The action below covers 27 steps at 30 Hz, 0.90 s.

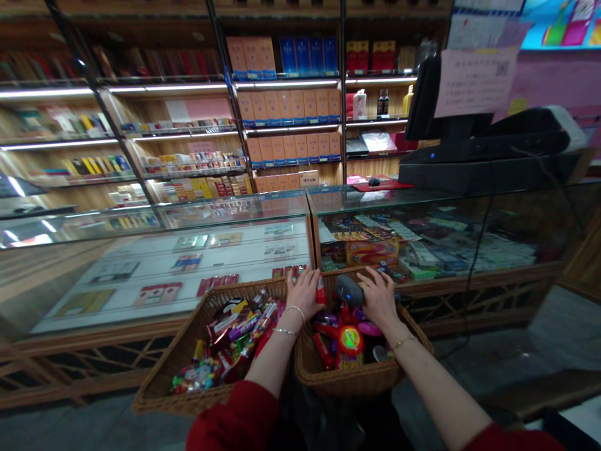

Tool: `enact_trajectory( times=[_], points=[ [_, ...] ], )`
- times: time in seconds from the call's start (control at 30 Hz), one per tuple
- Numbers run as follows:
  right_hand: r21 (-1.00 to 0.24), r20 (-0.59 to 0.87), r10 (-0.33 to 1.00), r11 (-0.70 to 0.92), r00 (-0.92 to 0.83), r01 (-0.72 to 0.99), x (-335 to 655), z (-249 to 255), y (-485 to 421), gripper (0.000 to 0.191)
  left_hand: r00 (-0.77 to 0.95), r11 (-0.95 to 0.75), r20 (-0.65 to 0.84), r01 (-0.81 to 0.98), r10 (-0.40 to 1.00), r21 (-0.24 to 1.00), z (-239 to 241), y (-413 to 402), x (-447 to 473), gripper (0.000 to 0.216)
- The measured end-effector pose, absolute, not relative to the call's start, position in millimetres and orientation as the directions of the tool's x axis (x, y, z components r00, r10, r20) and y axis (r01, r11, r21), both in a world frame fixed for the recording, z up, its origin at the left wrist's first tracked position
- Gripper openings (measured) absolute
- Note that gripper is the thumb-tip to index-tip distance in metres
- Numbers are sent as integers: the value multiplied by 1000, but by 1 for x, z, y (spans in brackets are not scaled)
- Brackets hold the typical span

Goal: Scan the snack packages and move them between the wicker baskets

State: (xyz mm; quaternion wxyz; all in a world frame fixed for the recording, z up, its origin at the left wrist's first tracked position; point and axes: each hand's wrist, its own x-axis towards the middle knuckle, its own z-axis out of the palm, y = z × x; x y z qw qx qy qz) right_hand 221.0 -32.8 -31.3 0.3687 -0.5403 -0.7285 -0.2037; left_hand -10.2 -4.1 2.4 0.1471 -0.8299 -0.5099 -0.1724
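My left hand (pixel 304 293) is over the rims where two wicker baskets meet, its fingers closed on a small red packet (pixel 320 292). In my right hand (pixel 379 295) is a dark grey handheld barcode scanner (pixel 349 290) with a blue light; its handle is mostly hidden. Both hands are at the far side of the right wicker basket (pixel 347 378), which contains red and purple sweets and a red toy-like pack (pixel 350 341) with a round yellow-green label. The left wicker basket (pixel 188 341) holds wrapped candies (pixel 244 329) in many colours.
Behind the baskets runs a glass display counter (pixel 244 210) with small packs inside. A monitor with a paper notice (pixel 476 81) and a black base stand on its right end, with a cable (pixel 479 244) hanging down. Lit shelves with orange boxes (pixel 288 108) line the wall.
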Motion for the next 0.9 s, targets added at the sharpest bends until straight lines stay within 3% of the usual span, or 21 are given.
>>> enact_trajectory(
  times=[0.63, 0.9],
  points=[
    [-125, 782, 609, 360, -131, 925, 220, -31, -41, 27, 309, -362, 482, 932, 820, 17, 20, -26, -32, 96],
    [-83, 781, 605, 350, -157, 933, 224, -37, -39, 23, 137, -191, 476, 979, 869, 67, 21, -35, -70, 92]
  ],
)
